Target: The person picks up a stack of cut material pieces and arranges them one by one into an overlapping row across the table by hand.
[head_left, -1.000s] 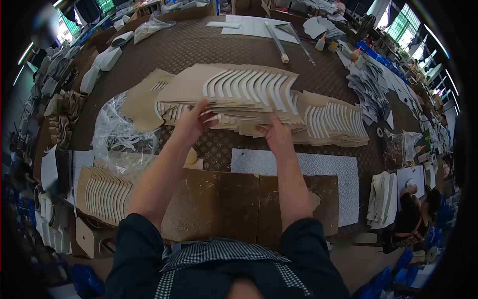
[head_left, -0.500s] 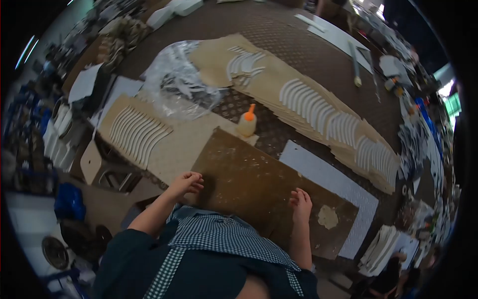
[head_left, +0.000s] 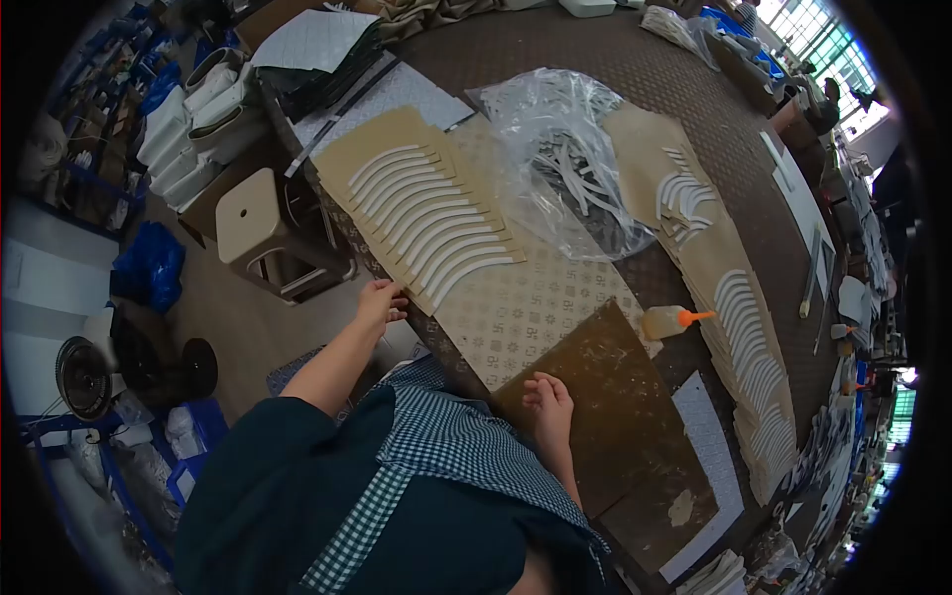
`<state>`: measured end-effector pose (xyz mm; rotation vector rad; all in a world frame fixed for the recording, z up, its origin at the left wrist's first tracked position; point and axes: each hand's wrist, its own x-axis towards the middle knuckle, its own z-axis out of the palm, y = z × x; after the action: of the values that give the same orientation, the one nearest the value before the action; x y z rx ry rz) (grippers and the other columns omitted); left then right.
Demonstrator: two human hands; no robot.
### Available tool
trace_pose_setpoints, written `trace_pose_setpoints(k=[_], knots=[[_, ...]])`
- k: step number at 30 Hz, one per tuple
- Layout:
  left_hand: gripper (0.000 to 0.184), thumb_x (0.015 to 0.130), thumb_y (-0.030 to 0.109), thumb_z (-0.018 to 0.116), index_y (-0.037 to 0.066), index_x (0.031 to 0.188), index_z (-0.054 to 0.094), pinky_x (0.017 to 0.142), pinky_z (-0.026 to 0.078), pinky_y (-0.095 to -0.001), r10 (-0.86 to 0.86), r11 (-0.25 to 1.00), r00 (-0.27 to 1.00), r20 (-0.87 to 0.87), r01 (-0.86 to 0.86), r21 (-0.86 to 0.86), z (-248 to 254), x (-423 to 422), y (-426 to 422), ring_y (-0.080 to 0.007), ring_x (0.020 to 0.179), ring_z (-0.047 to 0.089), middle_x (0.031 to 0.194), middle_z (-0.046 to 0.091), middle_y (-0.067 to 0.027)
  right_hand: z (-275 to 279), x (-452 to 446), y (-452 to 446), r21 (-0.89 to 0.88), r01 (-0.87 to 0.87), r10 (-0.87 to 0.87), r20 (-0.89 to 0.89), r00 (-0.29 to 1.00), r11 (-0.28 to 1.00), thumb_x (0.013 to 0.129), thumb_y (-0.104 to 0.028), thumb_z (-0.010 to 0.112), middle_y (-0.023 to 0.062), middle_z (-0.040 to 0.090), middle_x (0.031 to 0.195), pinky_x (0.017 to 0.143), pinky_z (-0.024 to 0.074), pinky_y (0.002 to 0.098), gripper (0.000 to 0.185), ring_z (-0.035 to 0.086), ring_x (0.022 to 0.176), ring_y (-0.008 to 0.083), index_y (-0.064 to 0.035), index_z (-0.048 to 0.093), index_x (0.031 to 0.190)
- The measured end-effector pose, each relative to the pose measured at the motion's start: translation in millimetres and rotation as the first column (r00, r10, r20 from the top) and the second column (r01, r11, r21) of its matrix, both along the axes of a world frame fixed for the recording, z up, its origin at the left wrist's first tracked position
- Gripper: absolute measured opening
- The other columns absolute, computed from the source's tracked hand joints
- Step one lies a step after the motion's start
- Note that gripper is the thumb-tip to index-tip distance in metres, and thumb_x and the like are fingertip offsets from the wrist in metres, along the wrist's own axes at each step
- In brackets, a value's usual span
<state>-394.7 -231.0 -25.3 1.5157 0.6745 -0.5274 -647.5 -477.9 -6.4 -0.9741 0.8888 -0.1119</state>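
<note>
Strips, white and curved, are lying in an even fan on the near stack of brown cards, and this stack is resting at the edge of the tabletop, partly over a patterned sheet. From my distant place I am having the left hand just beside the lower corner of this stack; its grip is standing loose, fingers bending and a little apart, with nothing in it that I am seeing. Whether a fingertip is touching the card edge, I cannot tell. The right hand is hovering over the brown board, fingers half curled and not closing on anything visible.

About the progress, I am judging that a good part is already done: each showing layer of the near stack seems to be carrying its strip, and the long row of cards is bearing many too. Near the clear plastic bag, some on this row are lying crossed, less orderly. Loose strips are sitting inside the bag, so these, I am supposing, are not yet going onto cards.
</note>
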Motion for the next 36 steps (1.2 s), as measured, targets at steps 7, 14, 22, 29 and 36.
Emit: trace_pose_setpoints(k=[7, 14, 22, 29, 36], knots=[[0.016, 0.088, 0.021, 0.061, 0.008, 0.096, 0.055, 0.065, 0.053, -0.0352, -0.196, 0.955, 0.974, -0.114, 0.163, -0.249, -7, 28, 25, -0.0165, 0.078, 0.060, 0.087, 0.059, -0.0042, -5, 102, 89, 0.217, -0.322, 0.337, -0.036, 0.941, 0.922, 0.097, -0.018, 0.051, 0.0083, 0.066, 0.100, 0.072, 0.0509, 0.0235, 0.026, 0.060, 0.078, 0.0120, -0.0016, 0.056, 0.118], [0.015, 0.090, 0.021, 0.060, 0.008, 0.093, 0.056, 0.065, 0.053, -0.0304, -0.141, 0.911, 0.988, -0.063, 0.105, -0.398, -8, 47, 26, -0.0186, 0.083, 0.065, 0.090, 0.063, -0.0056, -5, 139, 127, 0.297, -0.452, 0.463, 0.037, 0.886, 0.841, 0.097, -0.019, 0.052, 0.0116, 0.056, 0.127, 0.083, 0.0491, 0.0267, 0.045, 0.059, 0.097, 0.0157, -0.0044, 0.040, 0.138], [0.031, 0.092, 0.036, 0.056, 0.007, 0.103, 0.057, 0.064, 0.054, -0.0292, -0.103, 0.897, 0.993, -0.058, 0.067, -0.438, 3, 79, 34, -0.0191, 0.086, 0.066, 0.095, 0.064, -0.0071, -47, 220, 160, 0.051, -0.286, 0.275, 0.163, 0.948, 0.957, 0.093, -0.020, 0.061, 0.0102, 0.049, 0.132, 0.091, 0.0491, 0.0355, 0.054, 0.054, 0.110, 0.0190, -0.0074, 0.036, 0.139], [0.051, 0.092, 0.054, 0.046, 0.005, 0.102, 0.058, 0.050, 0.054, -0.0322, 0.158, 0.958, 0.983, 0.088, -0.131, -0.254, -11, 175, 56, -0.0184, 0.064, 0.064, 0.084, 0.064, -0.0074, -13, 269, 185, 0.127, 0.027, -0.051, 0.188, 0.981, 0.991, 0.093, -0.019, 0.060, 0.0101, 0.046, 0.132, 0.094, 0.0489, 0.0403, 0.055, 0.050, 0.117, 0.0235, -0.0060, 0.033, 0.139], [0.037, 0.091, 0.040, 0.057, 0.005, 0.103, 0.057, 0.053, 0.055, -0.0333, -0.098, 0.991, 0.995, -0.015, 0.096, -0.091, -39, 225, 83, -0.0205, 0.070, 0.065, 0.086, 0.065, -0.0092, -5, 283, 197, 0.191, 0.172, -0.198, 0.127, 0.972, 0.966, 0.094, -0.014, 0.057, 0.0091, 0.048, 0.129, 0.087, 0.0522, 0.0396, 0.048, 0.052, 0.114, 0.0230, -0.0059, 0.037, 0.136]])
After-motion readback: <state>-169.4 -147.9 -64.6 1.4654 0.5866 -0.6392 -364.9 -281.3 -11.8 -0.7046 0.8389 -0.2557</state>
